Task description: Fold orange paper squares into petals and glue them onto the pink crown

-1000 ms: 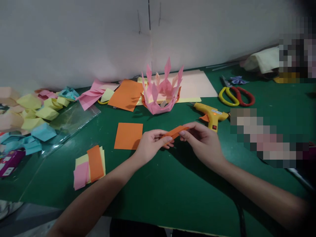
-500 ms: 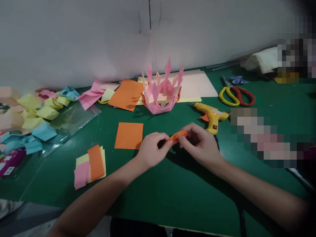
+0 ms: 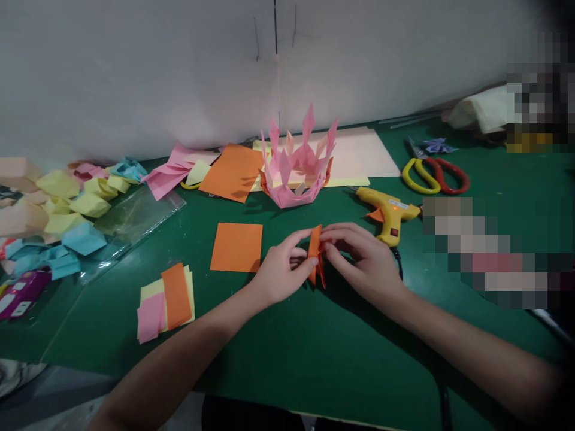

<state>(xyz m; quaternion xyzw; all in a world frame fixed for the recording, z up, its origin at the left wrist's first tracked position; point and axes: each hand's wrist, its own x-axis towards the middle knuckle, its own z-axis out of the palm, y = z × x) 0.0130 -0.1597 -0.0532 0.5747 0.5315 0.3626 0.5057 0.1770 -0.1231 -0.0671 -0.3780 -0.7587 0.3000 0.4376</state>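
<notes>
A small folded piece of orange paper [image 3: 315,254] is held between my two hands, standing upright above the table. My left hand [image 3: 287,263] pinches its left side between thumb and fingers. On the other side, the thumb and fingertips of my right hand [image 3: 359,257] close on its right edge. Left of my left hand lies a flat orange paper square [image 3: 236,246]. Beyond my hands stands a pink folded-paper crown [image 3: 296,194] with pointed tips. A yellow glue gun [image 3: 386,211] lies just past my right hand, its small light glowing.
Scissors [image 3: 422,176] with yellow and red handles lie at the back right. Paper strips [image 3: 176,296] sit at front left, near a clear plastic bag [image 3: 148,218] and a heap of folded paper [image 3: 58,206]. Sheets [image 3: 363,149] lie by the wall. A blurred patch covers the right side.
The orange folded paper has turned from lying nearly level to upright, and its folds have spread apart. My left fingers have extended along it.
</notes>
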